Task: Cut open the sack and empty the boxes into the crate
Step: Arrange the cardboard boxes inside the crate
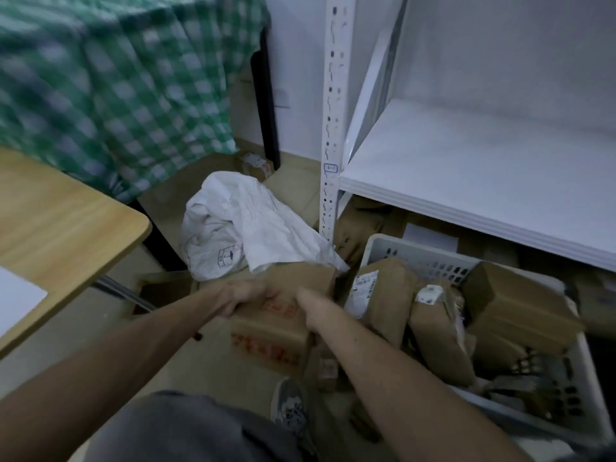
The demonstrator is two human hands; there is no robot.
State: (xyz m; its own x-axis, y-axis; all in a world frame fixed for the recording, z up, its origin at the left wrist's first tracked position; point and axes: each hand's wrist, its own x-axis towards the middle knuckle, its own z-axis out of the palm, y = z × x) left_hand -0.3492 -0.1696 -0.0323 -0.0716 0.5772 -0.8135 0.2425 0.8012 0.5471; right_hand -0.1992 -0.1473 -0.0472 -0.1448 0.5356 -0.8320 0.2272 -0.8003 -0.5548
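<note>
A large brown cardboard box with red print sits on the floor in front of me, its far end under the mouth of the crumpled white sack. My left hand grips the box's top left edge. My right hand holds its top right edge. To the right stands a white perforated plastic crate holding several brown boxes and parcels, some with white labels.
A white metal shelf unit rises over the crate, its upright post beside the sack. A wooden table is at my left, a green checked cloth behind it. My shoe rests on the floor.
</note>
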